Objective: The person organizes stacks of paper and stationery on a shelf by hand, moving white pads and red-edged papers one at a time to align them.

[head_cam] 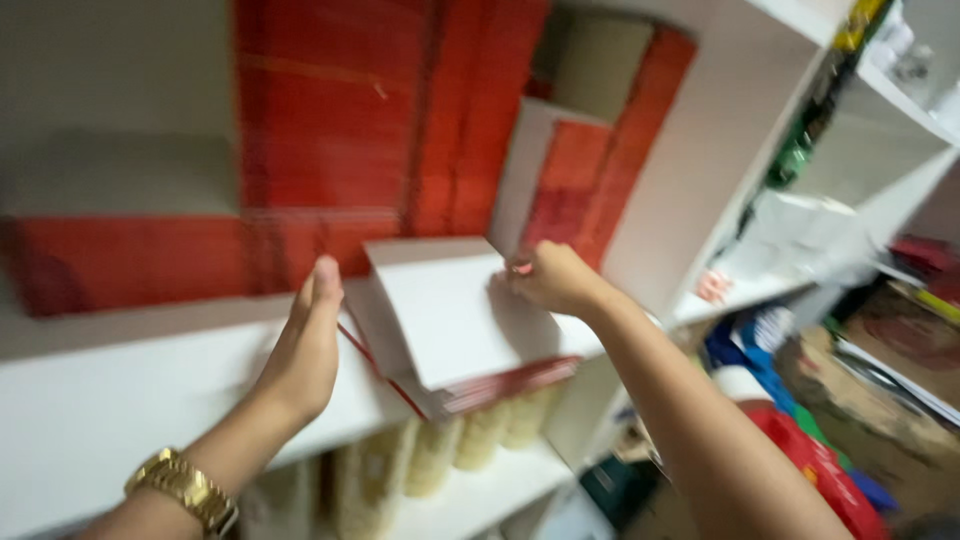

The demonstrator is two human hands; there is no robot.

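Hands met on a stack of flat white-and-red cartons (465, 320) at the centre of the frame, where it lay on the white shelf (110, 400) with its front end jutting past the shelf edge. Your left hand (303, 345) stood flat and open against the stack's left side, fingers (322, 285) straight and together, gripping nothing, only pressing. Your right hand (552, 278) was curled at the far right corner of the top carton, fingertips pinched on its edge; motion blur hid how firm that hold was. A gold wristwatch (185, 488) showed at lower left.

By my reading, you were squaring or shifting the stack on the shelf, midway through that step. A next move would have called for both hands working together, since the overhang left the stack poorly supported in front.

The stack lay flat, its long axis running from upper left to lower right of the frame, the near end pointing toward you and the lower right. Behind it, more red cartons (330, 130) stood upright in the upper left. Pale rolls (470, 440) sat on the shelf below.
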